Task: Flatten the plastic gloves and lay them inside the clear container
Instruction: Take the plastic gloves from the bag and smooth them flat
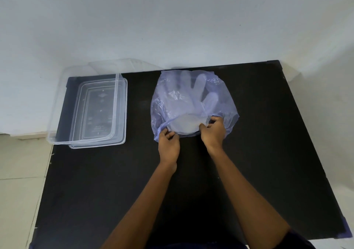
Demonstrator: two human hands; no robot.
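Pinching the near rim of the bluish plastic bag, my left hand and right hand both have fingers closed on it. I see the plastic gloves inside, mid-table. Black table lies bare around. Clear container sits well left, overhanging the table's edge.

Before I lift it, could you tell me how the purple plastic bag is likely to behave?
The purple plastic bag looks thin and crinkled, so probably floppy and very light. Both hands pinch its open edge; the rest would likely sag.
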